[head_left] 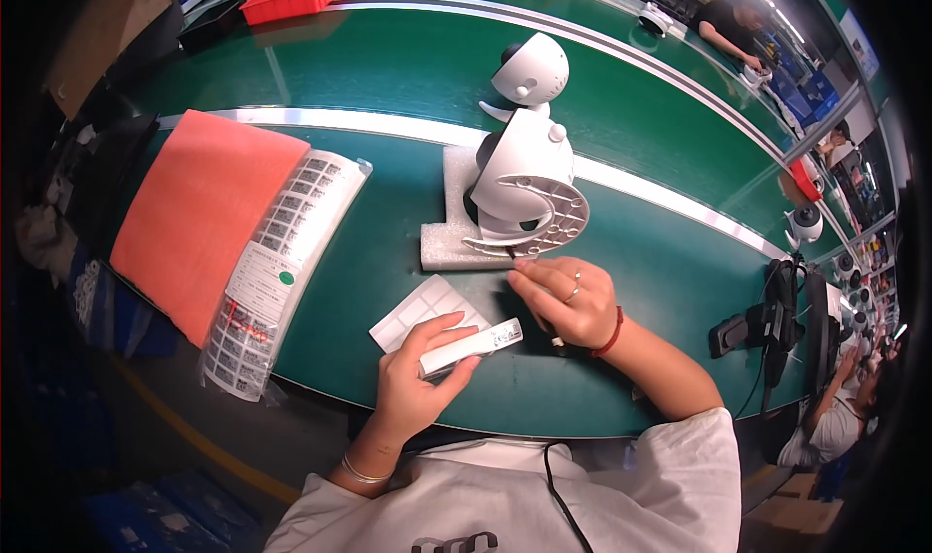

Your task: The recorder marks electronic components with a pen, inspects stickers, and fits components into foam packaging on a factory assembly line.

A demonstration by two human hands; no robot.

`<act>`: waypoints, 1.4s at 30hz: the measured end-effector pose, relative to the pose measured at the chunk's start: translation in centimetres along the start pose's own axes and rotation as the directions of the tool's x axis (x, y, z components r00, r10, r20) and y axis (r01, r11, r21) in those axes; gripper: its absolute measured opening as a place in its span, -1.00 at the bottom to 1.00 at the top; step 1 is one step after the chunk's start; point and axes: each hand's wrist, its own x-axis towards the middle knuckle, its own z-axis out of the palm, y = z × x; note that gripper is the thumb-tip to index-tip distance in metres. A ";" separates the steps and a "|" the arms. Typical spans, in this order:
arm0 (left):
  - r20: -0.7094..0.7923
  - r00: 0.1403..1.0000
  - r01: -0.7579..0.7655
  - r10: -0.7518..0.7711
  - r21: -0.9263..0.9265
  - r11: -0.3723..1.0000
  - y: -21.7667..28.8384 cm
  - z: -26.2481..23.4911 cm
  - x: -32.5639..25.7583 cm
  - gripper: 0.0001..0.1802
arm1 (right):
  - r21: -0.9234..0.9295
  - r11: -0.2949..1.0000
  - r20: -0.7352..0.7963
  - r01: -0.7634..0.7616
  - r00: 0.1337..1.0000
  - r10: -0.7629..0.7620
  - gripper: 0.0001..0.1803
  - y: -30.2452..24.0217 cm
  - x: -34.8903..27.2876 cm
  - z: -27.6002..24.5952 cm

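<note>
Head view: a white box (473, 349) is clasped by the left hand (412, 382); the right hand (575, 302) is curled, contents indiscernible.

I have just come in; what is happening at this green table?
A person works with both hands at the green table. The left hand holds a slim white block with a printed label near one end, close to a pale gridded sheet. The right hand is close to the base of a white device, which rests on gray foam; whether this hand holds something is hard to tell. A similar device stands beyond. To the left lie an orange sheet and printed labels.
</note>
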 end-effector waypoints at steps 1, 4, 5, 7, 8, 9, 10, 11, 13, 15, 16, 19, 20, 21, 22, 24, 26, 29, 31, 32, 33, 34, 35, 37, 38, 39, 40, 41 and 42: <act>0.000 1.000 0.003 -0.003 0.004 1.000 0.0 0.0 0.0 -0.48 | 0.005 1.000 -0.004 0.008 1.000 -0.008 -0.72 -0.3 0.2 0.3; -0.006 1.000 0.017 -0.017 0.008 1.000 0.1 -0.1 0.0 -0.50 | -0.025 1.000 0.012 0.006 1.000 -0.006 -0.73 -0.8 1.0 0.5; -0.013 0.999 0.032 -0.032 0.007 0.999 0.2 -0.1 -0.1 -0.50 | -0.043 0.999 0.023 0.005 1.000 -0.004 -0.73 -1.0 1.3 0.4; -0.017 0.999 0.034 -0.033 0.017 0.999 0.3 -0.2 -0.1 -0.51 | -0.072 0.997 0.047 -0.018 0.999 0.021 -0.73 -1.2 1.2 -0.4; -0.020 0.999 0.040 -0.039 0.025 0.999 0.4 -0.2 -0.1 -0.52 | -0.101 0.994 0.072 -0.044 0.996 0.051 -0.72 -1.2 1.0 -0.9; -0.021 0.999 0.026 -0.025 0.035 0.999 0.2 -0.2 -0.4 -0.53 | -0.116 0.990 0.062 -0.075 0.995 0.082 -0.69 -1.4 0.5 -1.2; -0.026 1.000 0.004 -0.002 0.048 0.999 0.0 -0.1 -0.5 -0.53 | -0.087 0.991 0.064 -0.103 0.992 0.109 -0.68 -1.5 0.3 -1.7; -0.024 1.000 0.009 -0.008 0.058 0.998 0.0 -0.2 -0.7 -0.54 | -0.058 0.990 0.069 -0.131 0.988 0.135 -0.67 -1.7 0.3 -2.2; -0.011 1.000 0.004 -0.003 0.051 0.999 -0.1 -0.2 -0.7 -0.54 | 0.123 0.975 0.015 -0.187 0.982 0.187 -0.65 -1.5 1.8 -3.9; -0.022 1.000 -0.001 0.002 0.049 0.999 0.0 -0.4 -0.8 -0.54 | 0.198 0.955 -0.045 -0.220 0.971 0.233 -0.66 -1.1 3.5 -6.3; -0.007 1.000 -0.013 0.013 0.056 0.998 -0.1 -0.4 -0.8 -0.53 | 0.238 0.936 -0.112 -0.260 0.950 0.292 -0.65 -0.5 3.5 -6.8; 0.004 1.000 -0.027 0.027 0.051 0.998 -0.2 -0.2 -0.7 -0.55 | 0.190 0.781 0.217 -0.595 0.801 0.558 -0.66 1.0 7.0 -8.7; 0.000 1.000 -0.022 0.022 0.046 0.999 -0.1 -0.2 -0.6 -0.57 | 0.153 0.803 0.317 -0.576 0.799 0.512 -0.69 2.1 8.0 -8.2; -0.005 0.999 -0.032 0.032 0.046 0.998 -0.1 -0.2 -0.6 -0.57 | 0.119 0.826 0.415 -0.551 0.783 0.463 -0.69 3.3 8.5 -7.4; -0.006 0.999 -0.048 0.048 0.068 0.997 -0.1 -0.2 -0.6 -0.58 | 0.064 0.887 0.452 -0.457 0.806 0.383 -0.63 4.4 8.9 -6.7; -0.013 0.998 -0.056 0.058 0.096 0.994 0.0 -0.4 -0.6 -0.61 | -0.031 0.893 0.643 -0.449 0.675 0.362 -0.69 5.7 10.8 -6.8; -0.006 0.998 -0.065 0.066 0.095 0.993 0.2 -0.4 -0.5 -0.61 | -0.023 0.922 0.670 -0.386 0.679 0.301 -0.73 6.9 12.1 -6.8; -0.005 0.997 -0.074 0.075 0.098 0.992 0.1 -0.4 -0.8 -0.59 | -0.039 0.944 0.626 -0.329 0.728 0.279 -0.74 7.6 14.9 -6.1; -0.029 0.997 -0.071 0.074 0.099 0.993 0.1 -0.7 -0.9 -0.60 | -0.162 0.938 0.557 -0.305 0.756 0.342 -0.75 7.7 16.5 -3.9; -0.021 0.996 -0.084 0.087 0.089 0.992 -0.1 -0.5 -0.8 -0.61 | -0.259 0.940 0.448 -0.223 0.834 0.321 -0.73 8.5 16.5 -1.9; -0.008 0.995 -0.097 0.098 0.082 0.992 -0.1 -0.5 -0.8 -0.63 | -0.384 0.893 0.411 -0.233 0.823 0.391 -0.76 9.5 16.7 0.7; -0.011 0.996 -0.089 0.090 0.082 0.993 -0.1 -0.7 -0.9 -0.64 | -0.469 0.851 0.375 -0.237 0.819 0.434 -0.80 9.6 17.5 3.4; -0.014 0.995 -0.098 0.100 0.081 0.992 0.2 -0.7 -0.9 -0.64 | -0.524 0.819 0.386 -0.235 0.791 0.474 -0.83 10.6 17.8 6.1; -0.010 0.995 -0.102 0.103 0.080 0.992 0.4 -1.1 -1.0 -0.65 | -0.608 0.781 0.365 -0.143 0.823 0.435 -0.85 12.9 17.6 11.3; -0.014 0.995 -0.097 0.098 0.069 0.993 0.2 -1.3 -1.1 -0.66 | -0.646 0.752 0.337 -0.131 0.836 0.434 -0.85 13.5 17.5 13.8; -0.019 0.994 -0.103 0.105 0.071 0.992 0.1 -1.4 -1.2 -0.66 | -0.687 0.717 0.308 -0.119 0.846 0.436 -0.84 14.3 17.3 15.8; -0.018 0.996 -0.091 0.092 0.059 0.994 0.1 -1.3 -1.2 -0.66 | -0.695 0.710 0.305 -0.114 0.847 0.435 -0.83 15.5 17.3 16.9; -0.019 0.997 -0.077 0.078 0.048 0.996 0.1 -1.1 -1.1 -0.66 | -0.689 0.709 0.302 -0.149 0.830 0.468 -0.82 16.7 16.9 17.9; -0.018 0.997 -0.068 0.069 0.051 0.996 0.1 -1.0 -1.1 -0.65 | -0.678 0.711 0.299 -0.188 0.813 0.499 -0.81 17.6 16.4 19.0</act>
